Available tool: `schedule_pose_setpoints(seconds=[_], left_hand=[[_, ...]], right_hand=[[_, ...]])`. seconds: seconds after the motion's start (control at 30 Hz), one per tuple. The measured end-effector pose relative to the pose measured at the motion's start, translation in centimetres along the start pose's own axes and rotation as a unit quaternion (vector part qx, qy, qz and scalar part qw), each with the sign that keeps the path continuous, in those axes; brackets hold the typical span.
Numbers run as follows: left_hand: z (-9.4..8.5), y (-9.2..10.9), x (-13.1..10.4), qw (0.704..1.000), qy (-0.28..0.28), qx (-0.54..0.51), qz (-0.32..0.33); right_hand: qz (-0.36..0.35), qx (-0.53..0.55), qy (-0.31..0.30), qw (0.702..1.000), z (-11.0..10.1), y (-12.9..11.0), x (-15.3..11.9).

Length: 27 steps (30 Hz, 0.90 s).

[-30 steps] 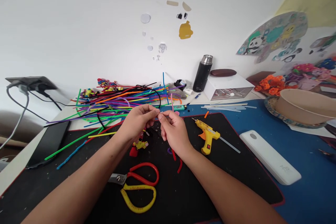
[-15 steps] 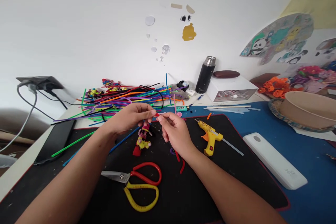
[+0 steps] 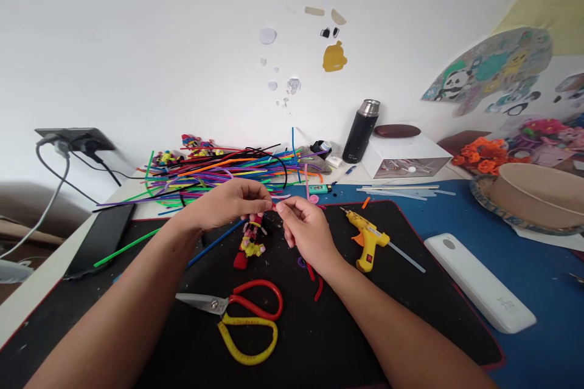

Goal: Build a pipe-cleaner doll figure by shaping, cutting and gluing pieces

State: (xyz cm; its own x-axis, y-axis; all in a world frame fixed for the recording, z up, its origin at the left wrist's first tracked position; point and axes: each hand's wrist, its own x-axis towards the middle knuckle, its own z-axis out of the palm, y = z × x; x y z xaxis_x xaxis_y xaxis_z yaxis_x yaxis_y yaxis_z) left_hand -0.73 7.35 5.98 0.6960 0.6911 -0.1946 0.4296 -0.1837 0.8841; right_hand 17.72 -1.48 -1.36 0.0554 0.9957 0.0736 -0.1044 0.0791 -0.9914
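Both hands meet above the black mat (image 3: 342,340). My left hand (image 3: 230,203) pinches one side of a small red pipe cleaner piece (image 3: 274,205), mostly hidden by the fingertips. On its other side, the thumb and forefinger of my right hand (image 3: 305,226) close on the same piece. Just below my left hand lies a small figure (image 3: 252,247) in yellow, red and pink, partly covered by the fingers. Red pipe cleaner strips (image 3: 318,289) and a small purple ring (image 3: 301,262) are beneath my right hand. Scissors (image 3: 222,305) with red and yellow handles lie nearer me, blades apart.
A yellow glue gun (image 3: 368,240) with a clear stick lies right of my hands. Behind are a heap of colourful pipe cleaners (image 3: 219,170), a black flask (image 3: 360,132) and a white box (image 3: 406,152). A white case (image 3: 479,282) and a beige bowl (image 3: 542,194) stand farther right.
The camera view has turned slightly left. My fingertips have come a little closer round the red piece, so less of it shows; both hands otherwise stay in place.
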Motion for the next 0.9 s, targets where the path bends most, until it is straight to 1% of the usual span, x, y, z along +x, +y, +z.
schedule_pose_setpoints(seconds=[0.37,0.5,0.67,0.73,0.8,0.9], left_hand=[[0.6,0.1,0.5,0.998,0.058,-0.004,0.012],[1.0,-0.1,0.8,0.995,0.096,0.016,0.027],[1.9,0.0,1.0,0.99,0.13,-0.053,0.022],[2.2,0.1,1.1,0.988,0.145,-0.048,0.021],[2.2,0.0,1.1,0.988,0.146,-0.038,0.019],[1.6,-0.5,1.1,0.992,0.105,-0.07,-0.002]], right_hand=[[0.002,0.012,-0.011,1.0,0.4,0.3,-0.1],[0.0,0.008,-0.009,1.0,0.4,0.2,-0.2],[-0.002,0.009,0.002,1.0,0.3,0.1,-0.1],[-0.002,0.01,0.007,1.0,0.2,0.1,0.0],[-0.002,0.011,0.007,1.0,0.2,0.0,0.0],[-0.003,0.011,0.003,1.0,0.1,-0.1,-0.1]])
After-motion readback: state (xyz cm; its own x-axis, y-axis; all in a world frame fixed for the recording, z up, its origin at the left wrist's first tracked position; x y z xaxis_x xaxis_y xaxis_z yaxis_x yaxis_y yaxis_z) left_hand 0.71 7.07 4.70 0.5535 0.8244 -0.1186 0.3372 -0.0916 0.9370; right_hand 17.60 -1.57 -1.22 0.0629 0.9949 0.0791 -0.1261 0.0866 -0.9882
